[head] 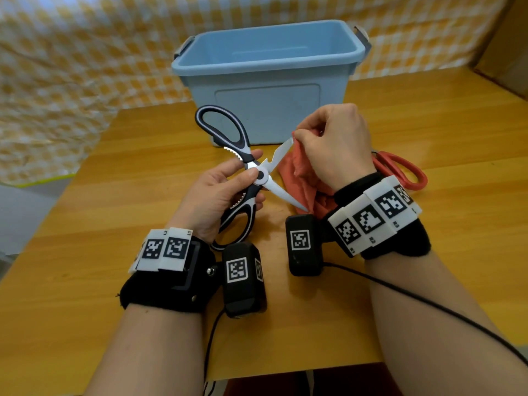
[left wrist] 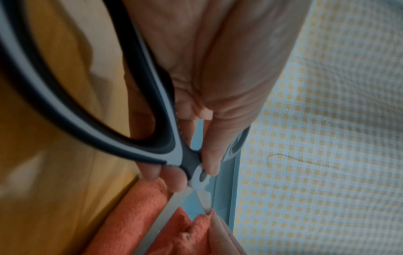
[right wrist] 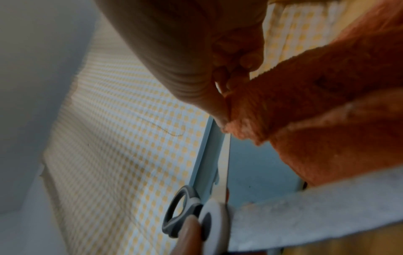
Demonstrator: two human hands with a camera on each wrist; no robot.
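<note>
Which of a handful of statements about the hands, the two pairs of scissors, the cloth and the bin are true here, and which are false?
1. The left hand holds the black-and-white scissors with their blades spread apart. True.
2. The red-handled scissors lie inside the blue bin. False: they lie on the table beyond the right wrist, and nothing shows inside the bin.
3. The right hand pinches the orange cloth at the tip of one blade. True.
4. The blue bin has its lid on. False: its top is open.
</note>
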